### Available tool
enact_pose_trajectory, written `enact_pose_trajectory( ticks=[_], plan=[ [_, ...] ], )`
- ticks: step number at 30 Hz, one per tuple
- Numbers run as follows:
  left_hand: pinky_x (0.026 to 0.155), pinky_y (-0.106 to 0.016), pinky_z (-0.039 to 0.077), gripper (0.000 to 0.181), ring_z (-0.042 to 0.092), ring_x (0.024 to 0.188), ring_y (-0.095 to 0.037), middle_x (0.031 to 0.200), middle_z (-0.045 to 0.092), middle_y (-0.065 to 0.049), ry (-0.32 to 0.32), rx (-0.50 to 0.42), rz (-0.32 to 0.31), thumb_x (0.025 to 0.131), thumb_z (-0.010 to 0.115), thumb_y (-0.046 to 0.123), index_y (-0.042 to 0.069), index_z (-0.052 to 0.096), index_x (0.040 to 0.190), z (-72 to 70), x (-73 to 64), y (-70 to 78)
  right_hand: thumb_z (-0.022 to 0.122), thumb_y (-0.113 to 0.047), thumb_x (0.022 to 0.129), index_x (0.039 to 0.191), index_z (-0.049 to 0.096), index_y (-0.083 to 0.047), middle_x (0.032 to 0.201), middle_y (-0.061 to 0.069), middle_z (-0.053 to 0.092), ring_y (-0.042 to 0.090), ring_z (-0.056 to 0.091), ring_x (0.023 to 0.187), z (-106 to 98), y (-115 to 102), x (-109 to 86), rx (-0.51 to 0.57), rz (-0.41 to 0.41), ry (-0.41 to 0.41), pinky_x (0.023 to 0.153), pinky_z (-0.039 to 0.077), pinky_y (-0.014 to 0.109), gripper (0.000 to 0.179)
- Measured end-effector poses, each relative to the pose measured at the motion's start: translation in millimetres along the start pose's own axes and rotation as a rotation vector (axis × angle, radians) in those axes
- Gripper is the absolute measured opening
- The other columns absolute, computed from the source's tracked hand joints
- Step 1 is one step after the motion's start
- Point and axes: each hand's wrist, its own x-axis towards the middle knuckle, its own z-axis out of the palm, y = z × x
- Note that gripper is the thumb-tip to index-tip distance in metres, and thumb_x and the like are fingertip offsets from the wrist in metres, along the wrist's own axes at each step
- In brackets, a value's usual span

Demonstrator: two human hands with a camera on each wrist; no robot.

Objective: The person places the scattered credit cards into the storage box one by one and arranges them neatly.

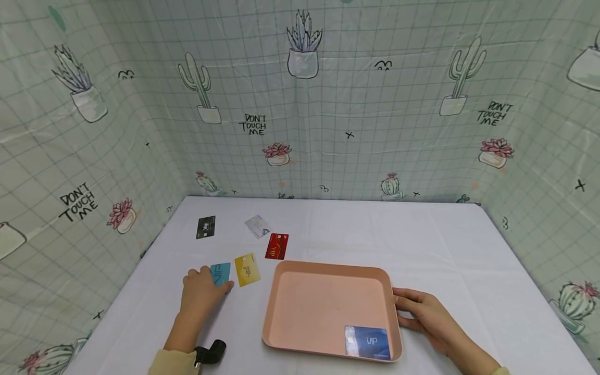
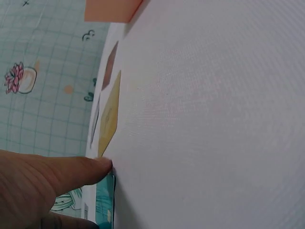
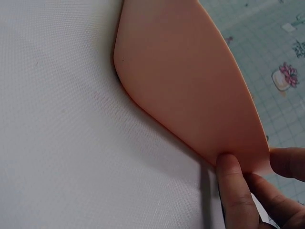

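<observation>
Work looks barely under way: one blue VIP card [image 1: 367,342] lies in the near right corner of the pink tray [image 1: 319,302], while five cards, apparently those left, are outside it on the white surface [image 1: 436,239]. The teal card [image 1: 220,273] is in hand, pinched between the thumb and fingers of the left hand [image 1: 201,294]; whether it is lifted is hard to tell. The yellow card [image 1: 247,270] lies just beside it, toward the tray, and the red card [image 1: 277,246] rests near the tray's far left corner. Farther back lie the silver card [image 1: 258,226] and black card [image 1: 205,227], both untouched. The right hand [image 1: 426,317] has its fingers extended, touching the tray's right wall without clenching.
</observation>
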Motion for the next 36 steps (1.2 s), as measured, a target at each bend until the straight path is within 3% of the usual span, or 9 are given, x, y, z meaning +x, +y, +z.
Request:
enact_pose_trajectory(
  ticks=[9,16,24,30,36],
  plan=[
    [0.086,-0.061,0.050,0.066,0.055,0.105,-0.053,0.110,0.056,-0.042,-0.039,0.078,-0.019,0.090,0.072,0.027,-0.022,0.050,0.129,-7.0,1.2,0.2,0.063,-0.028,0.104,0.151,0.038,0.014,0.132,0.014,0.068,0.012,0.068,0.113,1,1,1.1,0.004,0.005,0.003,0.089,0.060,0.032,0.068],
    [0.086,-0.061,0.050,0.062,0.058,0.102,-0.053,0.103,0.059,-0.039,-0.057,0.116,-0.062,0.091,0.076,0.028,-0.023,0.052,0.117,-9.4,4.6,3.1,0.063,-0.028,0.103,0.151,0.039,0.014,0.131,0.014,0.069,0.012,0.068,0.112,1,0,1.2,0.004,0.007,0.016,0.088,0.060,0.032,0.067],
    [0.086,-0.062,0.049,0.063,0.055,0.104,-0.055,0.102,0.055,-0.039,-0.055,0.048,-0.095,0.089,0.078,0.025,-0.023,0.048,0.116,-10.9,7.8,1.7,0.063,-0.027,0.104,0.150,0.039,0.014,0.128,0.012,0.070,0.012,0.069,0.111,2,-1,0.6,0.005,0.012,0.023,0.088,0.060,0.032,0.066],
    [0.080,-0.055,0.048,0.052,0.054,0.095,-0.046,0.103,0.053,-0.034,-0.031,-0.086,-0.100,0.085,0.080,0.019,-0.014,0.050,0.113,-9.7,10.9,-5.3,0.062,-0.026,0.104,0.151,0.037,0.015,0.129,0.012,0.070,0.012,0.068,0.111,0,1,1.7,0.007,0.005,0.008,0.088,0.060,0.032,0.067],
    [0.082,-0.056,0.050,0.057,0.056,0.093,-0.044,0.110,0.049,-0.035,-0.019,-0.171,-0.086,0.085,0.081,0.015,-0.013,0.047,0.121,-6.2,15.0,-11.6,0.063,-0.027,0.104,0.150,0.039,0.014,0.130,0.013,0.069,0.013,0.068,0.112,0,0,0.7,0.000,0.011,0.024,0.088,0.060,0.033,0.066]
  ],
)
